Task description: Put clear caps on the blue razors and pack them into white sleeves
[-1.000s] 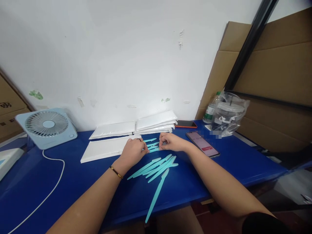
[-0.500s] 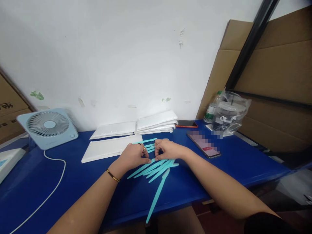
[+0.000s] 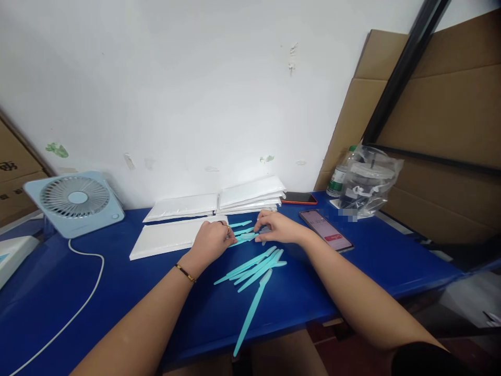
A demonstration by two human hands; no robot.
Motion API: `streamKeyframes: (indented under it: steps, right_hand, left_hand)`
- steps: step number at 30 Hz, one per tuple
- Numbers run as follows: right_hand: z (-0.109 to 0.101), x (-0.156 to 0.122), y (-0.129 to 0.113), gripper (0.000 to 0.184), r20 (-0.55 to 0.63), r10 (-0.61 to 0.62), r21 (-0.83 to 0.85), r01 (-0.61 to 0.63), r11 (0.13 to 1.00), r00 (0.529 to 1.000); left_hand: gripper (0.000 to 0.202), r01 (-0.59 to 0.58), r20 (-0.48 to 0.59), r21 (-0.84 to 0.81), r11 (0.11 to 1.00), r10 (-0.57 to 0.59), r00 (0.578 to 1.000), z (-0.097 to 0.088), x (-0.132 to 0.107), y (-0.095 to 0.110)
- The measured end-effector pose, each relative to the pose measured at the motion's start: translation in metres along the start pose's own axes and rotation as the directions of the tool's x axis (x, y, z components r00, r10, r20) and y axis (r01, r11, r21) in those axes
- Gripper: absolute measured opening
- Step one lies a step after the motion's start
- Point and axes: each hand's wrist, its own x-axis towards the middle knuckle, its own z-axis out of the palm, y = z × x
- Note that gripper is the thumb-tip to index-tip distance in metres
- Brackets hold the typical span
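Note:
Slim teal eyebrow razors lie in two groups on the blue table. In the upper row, the razors [image 3: 240,224] lie side by side, pointing left to right. My left hand [image 3: 213,240] has its fingertips closed on the handle end of the nearest razor [image 3: 246,237] in this row. At the other end of that razor, my right hand [image 3: 278,228] has thumb and fingers curled round the tip, partly hiding it. Below my hands, several razors [image 3: 256,267] lie fanned and overlapping. One single razor [image 3: 250,316] points toward the front edge.
White flat packets [image 3: 250,193] are stacked by the wall, with another white packet [image 3: 164,237] left of my left hand. Phones [image 3: 326,230] [image 3: 299,198], a bottle [image 3: 338,177] and a bagged cup [image 3: 370,183] stand right. A blue fan [image 3: 78,201] with a cable is left.
Both hands have moved up from the fanned razors to the upper row, and one razor has gone from the fan's left side. My right-hand fingers are spread wider.

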Motion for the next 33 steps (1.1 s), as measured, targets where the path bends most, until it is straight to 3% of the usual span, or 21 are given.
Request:
streamKeyframes:
  steps: [4, 10, 13, 16, 20, 25, 29, 33]
  right_hand:
    - [0.006, 0.005, 0.001, 0.014, 0.031, -0.069, -0.083, 0.071, 0.994, 0.997]
    - [-0.010, -0.004, 0.016, 0.015, -0.058, 0.058, -0.133, -0.066, 0.989, 0.997]
    - [-0.018, -0.012, 0.011, 0.021, 0.077, 0.007, -0.010, -0.006, 1.000, 0.997]
    - [-0.018, -0.015, 0.006, 0.022, 0.239, -0.052, 0.036, 0.045, 0.998, 0.970]
    - [-0.013, -0.012, 0.004, 0.017, 0.285, -0.054, 0.005, 0.055, 0.998, 0.957]
    - [-0.010, -0.008, 0.002, 0.018, 0.212, -0.057, 0.003, 0.058, 0.998, 0.976]
    - [-0.011, -0.007, 0.007, 0.016, 0.121, -0.058, -0.022, 0.061, 0.998, 0.991]
    - [-0.017, -0.010, 0.018, 0.012, -0.006, 0.032, -0.084, -0.032, 0.996, 0.999]
  left_hand:
    - [0.022, -0.012, -0.002, -0.025, 1.000, 0.012, 1.000, 0.001, 0.000, 0.002]
    - [0.024, 0.068, -0.017, -0.024, 0.997, -0.069, 0.997, 0.003, 0.000, -0.004]
    - [0.028, 0.047, -0.036, -0.078, 0.996, -0.050, 0.998, 0.000, -0.004, 0.002]
    - [0.035, -0.025, 0.030, -0.163, 0.986, 0.030, 0.999, -0.004, -0.010, 0.015]
    - [0.033, -0.112, 0.113, -0.196, 0.974, 0.136, 0.984, -0.003, -0.013, 0.024]
    - [0.041, -0.143, 0.060, -0.163, 0.976, 0.154, 0.986, 0.005, -0.011, 0.020]
    - [0.031, -0.134, 0.033, -0.133, 0.982, 0.139, 0.990, 0.004, -0.008, 0.012]
    - [0.029, -0.038, -0.009, -0.022, 0.999, 0.038, 0.999, -0.001, -0.005, -0.001]
